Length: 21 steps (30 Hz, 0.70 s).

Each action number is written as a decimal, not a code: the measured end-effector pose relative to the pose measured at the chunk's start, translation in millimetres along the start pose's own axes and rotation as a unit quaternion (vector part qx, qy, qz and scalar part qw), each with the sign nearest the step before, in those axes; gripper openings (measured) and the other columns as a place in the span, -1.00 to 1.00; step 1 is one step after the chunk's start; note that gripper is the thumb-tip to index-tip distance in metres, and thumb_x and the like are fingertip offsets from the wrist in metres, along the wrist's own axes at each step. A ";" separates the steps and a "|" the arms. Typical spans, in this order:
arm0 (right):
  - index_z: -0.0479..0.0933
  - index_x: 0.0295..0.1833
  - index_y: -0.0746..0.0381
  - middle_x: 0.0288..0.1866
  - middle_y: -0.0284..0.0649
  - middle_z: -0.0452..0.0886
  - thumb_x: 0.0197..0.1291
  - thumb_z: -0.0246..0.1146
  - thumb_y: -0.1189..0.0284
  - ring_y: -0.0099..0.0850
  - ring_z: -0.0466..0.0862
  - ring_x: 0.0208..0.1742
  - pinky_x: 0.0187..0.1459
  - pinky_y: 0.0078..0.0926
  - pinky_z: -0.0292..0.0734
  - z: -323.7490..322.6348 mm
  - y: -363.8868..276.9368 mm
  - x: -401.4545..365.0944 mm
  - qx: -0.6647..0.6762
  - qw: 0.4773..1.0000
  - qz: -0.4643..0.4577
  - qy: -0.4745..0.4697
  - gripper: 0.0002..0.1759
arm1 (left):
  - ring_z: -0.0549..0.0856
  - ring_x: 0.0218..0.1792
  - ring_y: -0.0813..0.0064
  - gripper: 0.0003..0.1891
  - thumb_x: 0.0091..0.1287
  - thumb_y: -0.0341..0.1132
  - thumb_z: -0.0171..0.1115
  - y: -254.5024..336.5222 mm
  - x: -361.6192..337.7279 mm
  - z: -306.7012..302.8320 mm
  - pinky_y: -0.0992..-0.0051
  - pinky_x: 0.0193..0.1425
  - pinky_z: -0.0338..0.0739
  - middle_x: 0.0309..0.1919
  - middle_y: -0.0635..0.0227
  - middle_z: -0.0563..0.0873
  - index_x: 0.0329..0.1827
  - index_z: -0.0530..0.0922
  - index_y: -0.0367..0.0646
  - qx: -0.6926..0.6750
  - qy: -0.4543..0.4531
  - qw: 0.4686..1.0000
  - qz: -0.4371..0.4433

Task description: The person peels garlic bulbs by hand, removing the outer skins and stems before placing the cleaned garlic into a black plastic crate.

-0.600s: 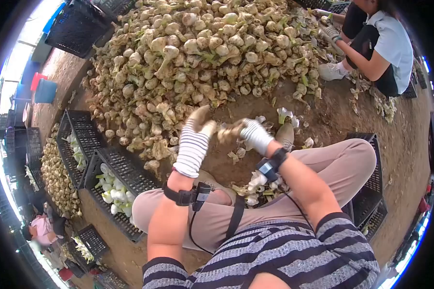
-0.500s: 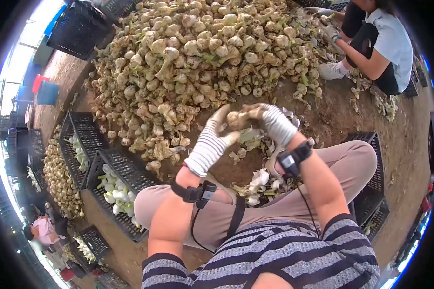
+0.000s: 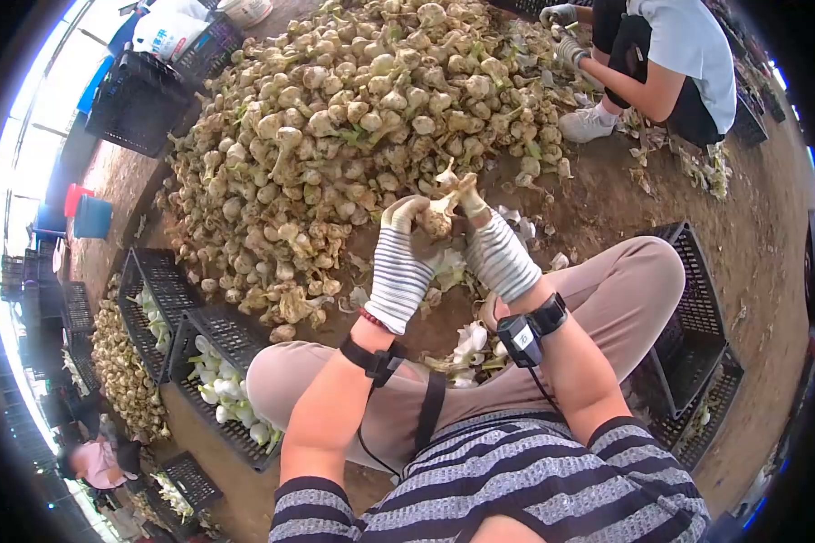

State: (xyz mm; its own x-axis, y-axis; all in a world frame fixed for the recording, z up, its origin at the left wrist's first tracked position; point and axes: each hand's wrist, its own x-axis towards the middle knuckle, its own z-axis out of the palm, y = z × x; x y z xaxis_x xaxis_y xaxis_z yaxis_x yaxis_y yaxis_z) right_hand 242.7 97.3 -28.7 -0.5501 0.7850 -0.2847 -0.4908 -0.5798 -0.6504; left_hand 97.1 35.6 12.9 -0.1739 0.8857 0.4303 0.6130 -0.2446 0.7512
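In striped work gloves, both hands meet around one dirty garlic bulb [image 3: 437, 223] with a dry stem, held up over the ground between my knees. The fingers of my left hand [image 3: 400, 262] close on the bulb from the left. On the other side, my right hand [image 3: 500, 255] is pinched at the stem end. Beyond the hands rises a large pile of unpeeled garlic [image 3: 335, 118]. Below them lie white garlic skins and cleaned pieces [image 3: 469, 348] on the soil.
Black crates with whitish peeled garlic [image 3: 222, 385] stand by my left knee; another black crate [image 3: 693, 335] is by my right. A co-worker [image 3: 670, 72] in gloves sits at the pile's far right. A blue bucket [image 3: 92, 217] stands far left.
My right hand has shifted to the garlic's stem, which now points upward, and my left fingers have come against the bulb. The view has turned slightly; the co-worker's hands have moved closer together.
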 end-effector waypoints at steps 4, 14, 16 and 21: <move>0.43 0.28 0.29 -0.02 -0.44 0.59 0.34 0.27 0.19 -0.69 0.51 -0.10 -0.07 -0.70 0.45 44.3 -24.8 -16.8 -0.100 0.993 -0.050 0.043 -0.46 | 0.58 0.07 0.30 -0.35 -0.05 -0.55 0.50 3.1 -5.1 0.1 0.39 0.21 0.48 0.03 0.23 0.54 0.16 0.41 -0.13 -0.018 0.014 1.000 -0.014; 0.52 0.16 0.36 -0.08 -0.39 0.66 0.40 0.21 0.26 -0.66 0.56 -0.08 0.01 -0.67 0.47 33.5 -40.4 -15.8 -0.232 0.971 -0.042 -0.046 -0.59 | 0.63 -0.02 0.31 -0.43 -0.04 -0.56 0.44 -12.0 -12.4 -0.9 0.41 0.13 0.54 -0.03 0.21 0.58 0.09 0.43 -0.16 -0.114 0.002 0.987 -0.112; 0.53 0.14 0.37 -0.11 -0.38 0.66 0.39 0.21 0.34 -0.65 0.55 -0.12 -0.04 -0.64 0.48 33.9 -44.2 -12.1 -0.293 0.955 -0.033 -0.042 -0.64 | 0.63 -0.01 0.40 -0.43 0.02 -0.55 0.42 -9.1 -11.9 -1.9 0.43 0.13 0.55 0.00 0.25 0.58 0.13 0.40 -0.17 -0.176 -0.016 0.968 -0.179; 0.58 0.09 0.32 -0.26 -0.42 0.62 0.29 0.16 0.53 -0.67 0.46 -0.29 -0.24 -0.62 0.44 42.3 -53.8 -6.1 -0.448 0.894 -0.024 -0.007 -0.72 | 0.62 0.00 0.39 -0.41 0.14 -0.46 0.41 2.2 -3.7 -8.2 0.38 0.15 0.56 0.04 0.23 0.56 0.23 0.32 -0.16 -0.366 -0.007 0.899 -0.242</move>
State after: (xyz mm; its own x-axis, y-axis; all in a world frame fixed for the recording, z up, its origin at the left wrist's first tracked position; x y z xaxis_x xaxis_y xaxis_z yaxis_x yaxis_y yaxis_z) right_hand 243.9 114.5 37.8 -0.5548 0.7976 -0.2368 0.2211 -0.1331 -0.9661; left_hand 92.9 28.5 17.1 -0.2716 0.9617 -0.0379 -0.2034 -0.0189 0.9789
